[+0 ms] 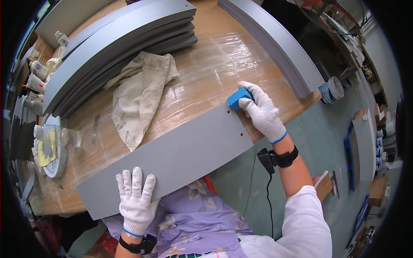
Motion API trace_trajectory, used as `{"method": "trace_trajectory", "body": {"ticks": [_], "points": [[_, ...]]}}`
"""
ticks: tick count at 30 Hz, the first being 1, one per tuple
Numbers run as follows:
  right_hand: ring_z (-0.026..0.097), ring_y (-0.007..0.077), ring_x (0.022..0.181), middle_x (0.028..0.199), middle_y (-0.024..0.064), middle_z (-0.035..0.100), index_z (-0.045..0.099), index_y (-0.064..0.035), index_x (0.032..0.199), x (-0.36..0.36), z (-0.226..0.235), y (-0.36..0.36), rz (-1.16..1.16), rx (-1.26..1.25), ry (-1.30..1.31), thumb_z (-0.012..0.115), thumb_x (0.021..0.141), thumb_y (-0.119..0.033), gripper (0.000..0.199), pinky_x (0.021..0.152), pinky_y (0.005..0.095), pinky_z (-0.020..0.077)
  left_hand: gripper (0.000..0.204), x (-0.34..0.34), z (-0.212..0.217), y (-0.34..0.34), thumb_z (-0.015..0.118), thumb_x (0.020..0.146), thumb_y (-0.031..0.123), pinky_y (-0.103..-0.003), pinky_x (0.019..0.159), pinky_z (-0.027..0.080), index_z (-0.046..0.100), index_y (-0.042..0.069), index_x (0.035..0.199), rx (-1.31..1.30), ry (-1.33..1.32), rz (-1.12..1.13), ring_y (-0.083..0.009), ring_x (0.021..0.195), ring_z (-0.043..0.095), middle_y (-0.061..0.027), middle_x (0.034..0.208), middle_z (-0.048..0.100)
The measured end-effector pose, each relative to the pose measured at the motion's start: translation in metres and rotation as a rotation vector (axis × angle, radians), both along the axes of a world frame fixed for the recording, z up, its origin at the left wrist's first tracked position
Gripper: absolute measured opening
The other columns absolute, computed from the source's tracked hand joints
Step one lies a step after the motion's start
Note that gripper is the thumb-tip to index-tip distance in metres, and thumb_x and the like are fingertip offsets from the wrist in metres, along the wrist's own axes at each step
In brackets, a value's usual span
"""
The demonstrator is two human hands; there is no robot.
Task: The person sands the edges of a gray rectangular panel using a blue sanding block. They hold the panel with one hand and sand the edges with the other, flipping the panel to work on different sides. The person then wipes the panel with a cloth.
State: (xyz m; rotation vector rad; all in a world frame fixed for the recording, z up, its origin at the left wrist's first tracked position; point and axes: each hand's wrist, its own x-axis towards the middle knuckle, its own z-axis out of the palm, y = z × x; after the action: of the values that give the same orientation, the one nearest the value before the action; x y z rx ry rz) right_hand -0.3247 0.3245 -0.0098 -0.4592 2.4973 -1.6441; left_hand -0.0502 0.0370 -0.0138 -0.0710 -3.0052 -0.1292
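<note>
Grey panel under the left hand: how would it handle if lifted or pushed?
The long grey panel would probably stay stiff when lifted, as it lies flat without sagging. Pressing its near edge could tip it, since that side overhangs the table. It might slide easily because the table's covering looks glossy, though the left hand rests on it.

A film-covered counter carries a gray panel overhanging its near edge. Behind lie a stained cloth, a left panel stack and a right panel stack.
</note>
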Motion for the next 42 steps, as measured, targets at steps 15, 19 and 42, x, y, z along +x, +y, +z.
{"method": "trace_trajectory", "body": {"ticks": [15, 19, 42], "points": [[0.062, 0.0325, 0.108, 0.114, 0.0211, 0.064, 0.056, -0.0056, 0.128, -0.007, -0.009, -0.001, -0.02, 0.111, 0.099, 0.062, 0.09, -0.019, 0.04, 0.094, 0.0388, 0.0481, 0.087, 0.0, -0.003, 0.0, 0.083, 0.058, 0.015, -0.058, 0.116, 0.022, 0.05, 0.015, 0.138, -0.005, 0.0, -0.015, -0.0422, 0.141, 0.03, -0.0191, 0.15, 0.038], [0.063, 0.0311, 0.107, 0.114, 0.0204, 0.065, 0.056, -0.0047, 0.128, 0.012, 0.0, 0.02, 0.075, 0.165, 0.096, 0.062, 0.09, -0.016, 0.039, 0.094, 0.038, 0.0487, 0.088, 0.002, -0.003, 0.001, 0.083, 0.059, 0.015, -0.058, 0.116, 0.022, 0.048, 0.015, 0.14, -0.024, -0.013, 0.006, -0.0423, 0.141, 0.03, -0.0191, 0.15, 0.038], [0.063, 0.022, 0.098, 0.113, 0.0154, 0.062, 0.049, 0.0008, 0.129, 0.119, -0.026, 0.069, -0.082, -0.126, 0.278, 0.072, 0.085, -0.008, 0.05, 0.082, 0.0312, 0.0528, 0.088, 0.003, -0.002, 0.002, 0.081, 0.062, 0.013, -0.055, 0.117, 0.022, 0.045, 0.014, 0.142, -0.054, -0.005, -0.004, -0.0409, 0.142, 0.029, -0.0178, 0.151, 0.036]]}}
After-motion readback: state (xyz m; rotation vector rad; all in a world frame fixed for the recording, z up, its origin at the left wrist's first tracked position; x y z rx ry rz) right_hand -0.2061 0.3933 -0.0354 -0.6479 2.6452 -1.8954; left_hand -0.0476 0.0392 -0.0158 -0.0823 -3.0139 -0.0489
